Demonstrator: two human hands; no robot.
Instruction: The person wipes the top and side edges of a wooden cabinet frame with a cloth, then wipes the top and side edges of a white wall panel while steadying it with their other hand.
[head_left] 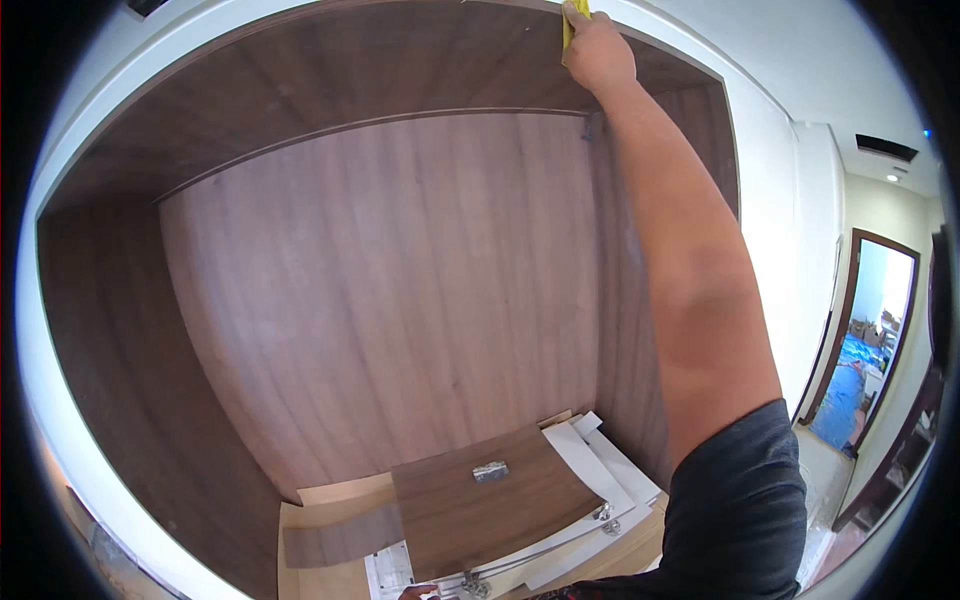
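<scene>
My right hand is raised on an outstretched arm to the top front edge of a brown wood-grain cabinet. Its fingers are closed on a yellow cloth-like piece, pressed at the cabinet's upper rim where the white frame meets the dark panel. Only a small part of my left hand shows at the bottom edge, low beside the stacked boards. Something white lies at its fingers; most of that hand is out of view.
On the cabinet floor lie a loose brown board, white strips, metal hinges, a small silver packet and a printed sheet. To the right, a doorway opens onto a room with blue sheeting.
</scene>
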